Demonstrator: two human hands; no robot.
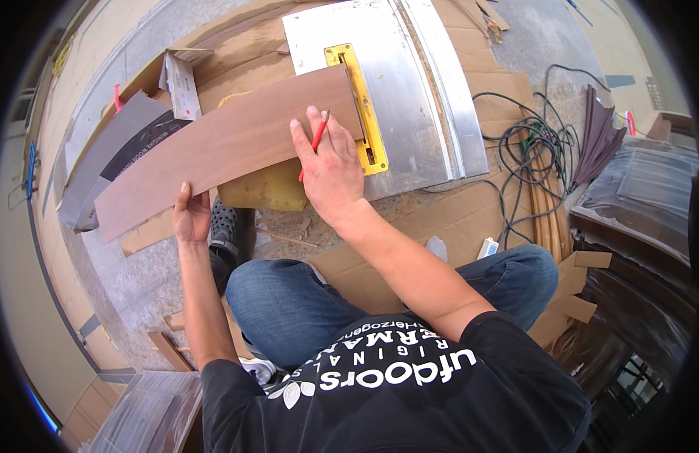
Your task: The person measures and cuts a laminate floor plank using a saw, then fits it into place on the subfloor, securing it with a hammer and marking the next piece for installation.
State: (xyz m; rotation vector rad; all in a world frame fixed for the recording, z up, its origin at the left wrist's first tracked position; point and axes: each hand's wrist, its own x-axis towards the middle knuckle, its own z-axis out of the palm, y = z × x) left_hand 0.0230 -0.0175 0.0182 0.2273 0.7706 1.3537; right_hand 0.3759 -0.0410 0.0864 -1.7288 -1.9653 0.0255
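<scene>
A long reddish-brown wooden board (236,136) lies at a slant, its right end on a silver metal saw table (410,90) against the yellow slotted insert (372,136). My left hand (192,217) is closed on the board's near edge, thumb on top and fingers underneath. On the board's right part rests my right hand (331,162), with a red pencil (320,134) tucked between its fingers. Below the board a yellow rounded body (268,185) partly shows. Whether a blade stands in the slot, I cannot tell.
Left of the board stands an opened carton (134,140). A coiled black cable (527,140) and a folded dark umbrella (597,140) lie at the right. Cardboard sheets (410,241) cover the ground. Wrapped dark panels (629,204) are stacked at the far right.
</scene>
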